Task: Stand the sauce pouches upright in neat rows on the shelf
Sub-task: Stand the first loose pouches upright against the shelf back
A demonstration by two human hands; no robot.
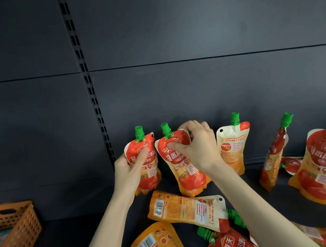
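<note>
Left hand (129, 172): fingers and thumb wrapped round the left pouch (151, 175), upright at the back of the shelf (79, 234).
Right hand (198, 145): thumb and fingers pinching the second pouch (186, 175) near its top, beside the cap.
Key relation: both long axes near vertical, caps up, but the second pouch tilts, its base nearer the camera.
Third pouch (231, 148): upright just right of that hand, back label outward.
Leaning pouch (273, 156): farther right, tilted.
In the way: flat pouches (182, 206) just in front of the row — they could snag a base.
Basket (14, 230): far left, well apart.
</note>
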